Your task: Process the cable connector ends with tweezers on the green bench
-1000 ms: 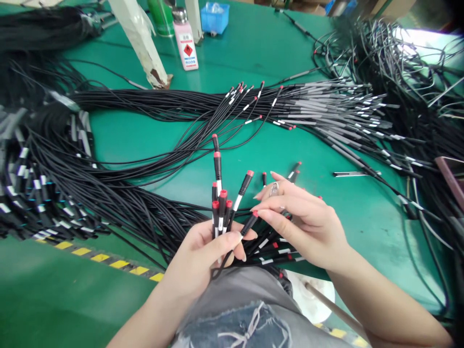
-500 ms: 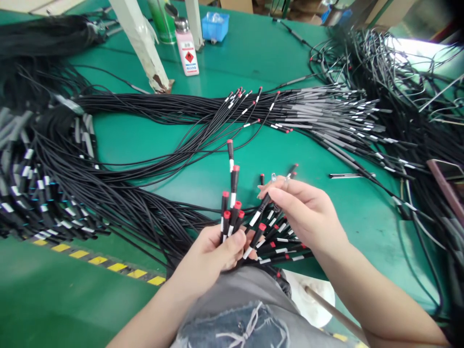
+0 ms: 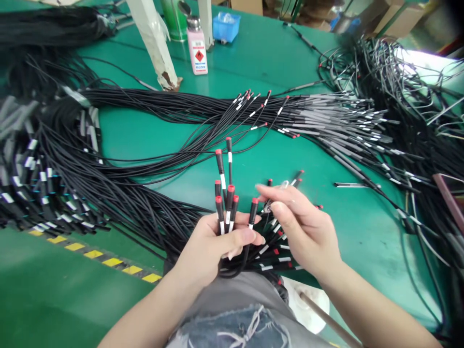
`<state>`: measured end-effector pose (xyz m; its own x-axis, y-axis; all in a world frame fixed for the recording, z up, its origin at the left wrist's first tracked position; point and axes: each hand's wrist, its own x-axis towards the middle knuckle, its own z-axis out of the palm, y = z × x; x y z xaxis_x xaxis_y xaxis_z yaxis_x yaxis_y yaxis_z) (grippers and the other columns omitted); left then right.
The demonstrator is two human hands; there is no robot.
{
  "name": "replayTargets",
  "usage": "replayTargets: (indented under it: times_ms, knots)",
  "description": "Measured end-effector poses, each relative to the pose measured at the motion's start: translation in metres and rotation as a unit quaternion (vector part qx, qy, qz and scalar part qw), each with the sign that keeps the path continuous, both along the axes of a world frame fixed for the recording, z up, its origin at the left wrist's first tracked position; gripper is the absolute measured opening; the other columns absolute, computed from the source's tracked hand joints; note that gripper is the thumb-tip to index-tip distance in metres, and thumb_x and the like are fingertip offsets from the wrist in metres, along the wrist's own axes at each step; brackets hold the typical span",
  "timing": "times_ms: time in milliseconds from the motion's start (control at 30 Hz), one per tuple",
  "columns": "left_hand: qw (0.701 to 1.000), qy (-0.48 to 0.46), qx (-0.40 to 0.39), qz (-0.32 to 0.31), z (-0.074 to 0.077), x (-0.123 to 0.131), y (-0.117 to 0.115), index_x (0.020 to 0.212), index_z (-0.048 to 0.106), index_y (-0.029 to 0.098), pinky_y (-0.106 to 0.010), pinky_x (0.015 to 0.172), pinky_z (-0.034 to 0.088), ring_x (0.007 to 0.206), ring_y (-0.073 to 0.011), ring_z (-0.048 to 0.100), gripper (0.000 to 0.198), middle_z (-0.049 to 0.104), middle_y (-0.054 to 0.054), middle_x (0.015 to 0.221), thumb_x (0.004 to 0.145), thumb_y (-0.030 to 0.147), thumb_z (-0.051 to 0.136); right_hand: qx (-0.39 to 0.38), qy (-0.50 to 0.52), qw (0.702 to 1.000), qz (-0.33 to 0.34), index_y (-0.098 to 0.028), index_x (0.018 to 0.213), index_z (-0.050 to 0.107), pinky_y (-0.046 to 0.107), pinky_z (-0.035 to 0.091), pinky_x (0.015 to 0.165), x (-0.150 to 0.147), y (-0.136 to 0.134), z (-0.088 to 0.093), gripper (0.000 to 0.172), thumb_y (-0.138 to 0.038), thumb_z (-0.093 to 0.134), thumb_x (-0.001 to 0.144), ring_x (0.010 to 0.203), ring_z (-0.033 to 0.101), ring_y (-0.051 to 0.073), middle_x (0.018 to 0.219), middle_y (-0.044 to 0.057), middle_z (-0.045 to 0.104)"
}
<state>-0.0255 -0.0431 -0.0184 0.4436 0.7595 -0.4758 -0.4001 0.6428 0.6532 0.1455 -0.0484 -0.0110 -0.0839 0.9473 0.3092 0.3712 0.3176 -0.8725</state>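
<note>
My left hand [image 3: 213, 246] is closed around several black cables [image 3: 220, 166] whose red-capped ends stand up above the fingers. White labels wrap them just below the black end pieces. One more red-capped cable end [image 3: 254, 209] rises between its thumb and fingertips, on the right side of the bunch. Just right of that end is my right hand [image 3: 308, 220], its thumb and index finger apart with no cable seen between them. A small shiny metal piece [image 3: 267, 208] shows by its fingers; I cannot make out what it is. More red-tipped cables [image 3: 277, 251] lie beneath and behind the hands.
A long cable bundle [image 3: 163, 104] crosses the green table [image 3: 261, 58]. Labelled cable ends [image 3: 39, 193] hang at the left edge; tangled wires [image 3: 380, 67] lie at right. A white post [image 3: 155, 48], pink bottle [image 3: 197, 50], blue bin [image 3: 226, 29] and thin metal tool [image 3: 353, 185] are there too.
The right hand has let go of the cable end it pinched, and its fingers have parted. The left hand's bunch now stands more upright, with one end between its thumb and fingers. The view has shifted slightly.
</note>
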Motion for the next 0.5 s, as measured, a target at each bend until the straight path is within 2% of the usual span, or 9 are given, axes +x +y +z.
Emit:
replayTargets:
  times_ms: [33,100,233,333,500]
  knots:
    - [1.0,-0.014,-0.005,0.006,0.0,0.0,0.001,0.083,0.078,0.017,-0.016,0.042,0.026,0.04,-0.0016,0.04,0.015,0.074,-0.006,0.064,0.069,0.02,0.083,0.003,0.026,1.0,0.002,-0.028,0.136,0.052,0.032,0.06,0.077,-0.001,-0.002,0.0,0.038,-0.023,0.053,0.098,0.089,0.067,0.017,0.096,0.004,0.069]
    - [0.999,-0.037,-0.013,0.018,0.001,-0.001,0.002,0.081,0.078,0.017,-0.014,0.041,0.025,0.039,-0.0009,0.041,0.013,0.074,-0.007,0.064,0.069,0.019,0.083,0.005,0.082,0.997,0.006,-0.03,0.143,0.041,0.03,0.062,0.076,-0.002,-0.007,-0.001,0.051,-0.016,0.056,0.096,0.089,0.07,0.016,0.107,0.005,0.069]
    - [0.997,-0.063,-0.023,0.038,0.0,-0.001,0.003,0.077,0.078,0.017,-0.012,0.04,0.026,0.039,-0.001,0.043,0.012,0.074,-0.007,0.061,0.067,0.019,0.085,0.055,0.107,0.993,0.022,-0.027,0.125,0.053,0.028,0.062,0.087,-0.002,-0.016,-0.004,0.048,0.001,0.06,0.086,0.102,0.069,0.016,0.118,0.005,0.065]
    - [0.996,-0.072,-0.02,0.039,0.0,-0.001,0.003,0.077,0.077,0.018,-0.012,0.04,0.028,0.041,-0.0016,0.046,0.012,0.074,-0.007,0.063,0.068,0.019,0.085,0.08,0.091,0.99,0.074,-0.025,0.126,0.051,0.03,0.06,0.093,-0.001,-0.018,-0.008,0.055,0.009,0.058,0.082,0.11,0.066,0.016,0.118,0.006,0.066]
    - [0.996,-0.068,-0.035,0.05,-0.001,-0.002,0.001,0.075,0.074,0.017,-0.012,0.04,0.028,0.041,-0.0029,0.047,0.018,0.073,-0.006,0.06,0.064,0.019,0.087,0.104,0.062,0.987,0.105,-0.021,0.13,0.047,0.033,0.063,0.086,0.001,-0.017,-0.011,0.058,0.009,0.058,0.081,0.112,0.065,0.02,0.121,0.011,0.063]
